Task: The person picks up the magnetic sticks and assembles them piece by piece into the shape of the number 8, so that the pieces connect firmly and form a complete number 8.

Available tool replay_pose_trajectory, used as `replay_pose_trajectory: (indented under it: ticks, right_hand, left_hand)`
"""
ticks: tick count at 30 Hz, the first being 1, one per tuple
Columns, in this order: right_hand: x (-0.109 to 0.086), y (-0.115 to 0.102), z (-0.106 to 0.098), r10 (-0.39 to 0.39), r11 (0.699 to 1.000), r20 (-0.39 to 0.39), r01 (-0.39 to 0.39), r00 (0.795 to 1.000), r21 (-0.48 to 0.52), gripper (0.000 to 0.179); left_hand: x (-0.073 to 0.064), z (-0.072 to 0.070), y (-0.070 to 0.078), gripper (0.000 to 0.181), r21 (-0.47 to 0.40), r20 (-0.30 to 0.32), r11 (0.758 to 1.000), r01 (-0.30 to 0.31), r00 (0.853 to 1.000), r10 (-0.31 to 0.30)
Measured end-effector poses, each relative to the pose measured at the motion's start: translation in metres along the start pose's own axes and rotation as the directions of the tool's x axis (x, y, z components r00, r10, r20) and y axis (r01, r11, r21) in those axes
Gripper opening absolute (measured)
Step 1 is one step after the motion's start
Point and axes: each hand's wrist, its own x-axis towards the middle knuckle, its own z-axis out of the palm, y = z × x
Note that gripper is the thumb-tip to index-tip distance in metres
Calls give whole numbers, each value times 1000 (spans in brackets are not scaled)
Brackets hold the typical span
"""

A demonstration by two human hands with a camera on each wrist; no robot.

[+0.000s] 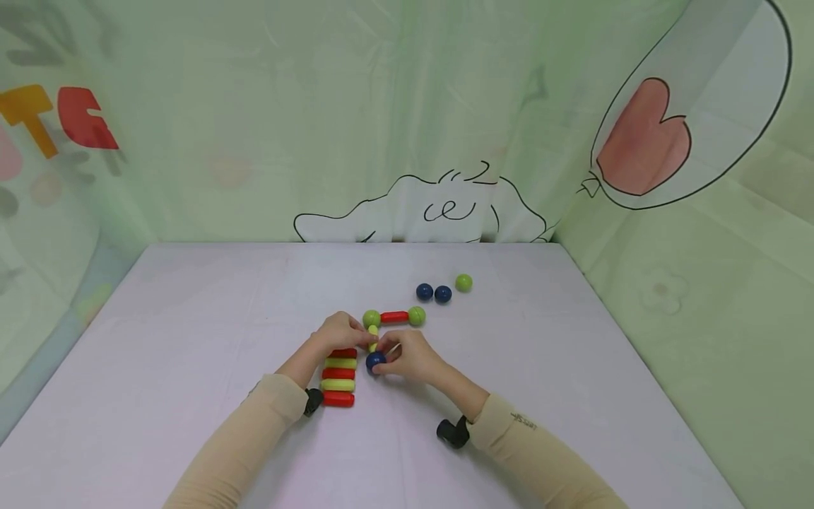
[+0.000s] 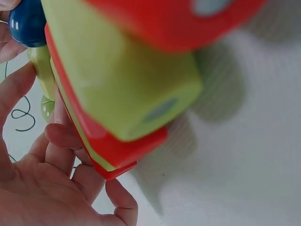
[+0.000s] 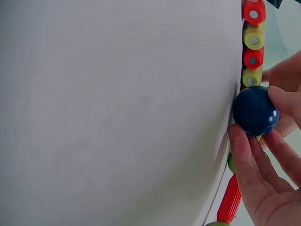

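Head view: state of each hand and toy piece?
Left hand: holding near yellow rod
Right hand: holding near blue ball
Near yellow rod: between corner green ball and near blue ball
Far red rod: lying between corner green ball and right green ball
Five-rod row: lying side by side, red and yellow alternating
Far blue balls: unheld, close together
Loose green ball: unheld

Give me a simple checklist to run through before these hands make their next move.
1. Right hand has the blue ball: ok, pinched.
2. Left hand free: not ok, it pinches the yellow rod.
3. Ball firmly joined to that rod: cannot tell, fingers hide the contact.
4. Red rod sits between two green balls: ok.
5. Loose balls on the table: ok, two blue, one green.
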Motion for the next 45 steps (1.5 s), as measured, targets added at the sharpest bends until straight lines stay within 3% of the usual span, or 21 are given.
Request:
replay_pose_trajectory:
  ticks: [10, 18, 25, 40, 45]
  right_hand:
    - [4, -3, 0, -16, 1000, -2, 16, 1000, 8, 22]
    - [6, -5, 0, -15, 1000, 2, 15, 1000, 6, 23]
    - [7, -5, 1, -25, 1000, 2, 25, 1000, -12, 23]
    - [-2, -20, 6, -146, 979, -46, 138, 988, -149, 20]
    - [-10, -26, 12, -228, 966, -43, 221, 973, -132, 16]
  left_hand:
    - [-1, -3, 1, 32, 26, -22, 1000, 10, 1000, -9]
    - [-2, -5, 4, 30, 94, -39, 995, 12, 999, -9]
    - [-2, -5, 3, 30, 87, -44, 996, 14, 999, -10]
    - [-4, -6, 2, 30, 75, -48, 997, -10, 999, 13]
    - [-3, -6, 0, 29, 45, -28, 999, -16, 999, 18]
